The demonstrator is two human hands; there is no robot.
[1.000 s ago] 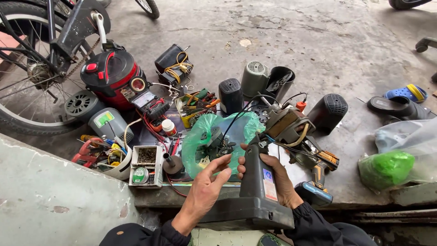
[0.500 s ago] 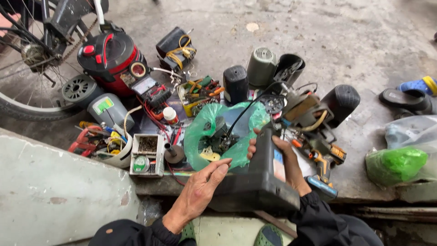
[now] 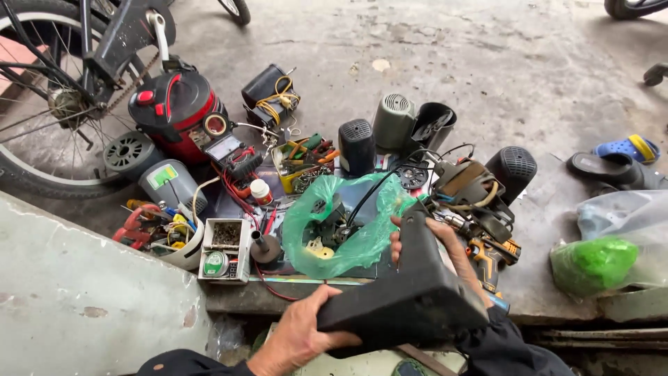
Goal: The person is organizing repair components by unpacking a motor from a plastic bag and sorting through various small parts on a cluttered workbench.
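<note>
Both hands clamp a rigid black plastic L-shaped housing [image 3: 410, 299] below the green plastic bag [image 3: 348, 223]: left hand [image 3: 299, 338] fingers wrapped on its base edge, right hand [image 3: 445, 244] fingers closed round the upright. Likely light, stiff, fairly slick.

Red-black vacuum [image 3: 177, 111], bicycle wheel [image 3: 42, 111], green plastic bag [image 3: 348, 223], blue sandal [image 3: 626, 148].

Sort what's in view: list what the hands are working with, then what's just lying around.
In hand:
black plastic base, held by left hand and right hand

Lying about:
green bag of parts
red vacuum
grey fan covers
cordless drill
sandals
bicycle wheel
</note>
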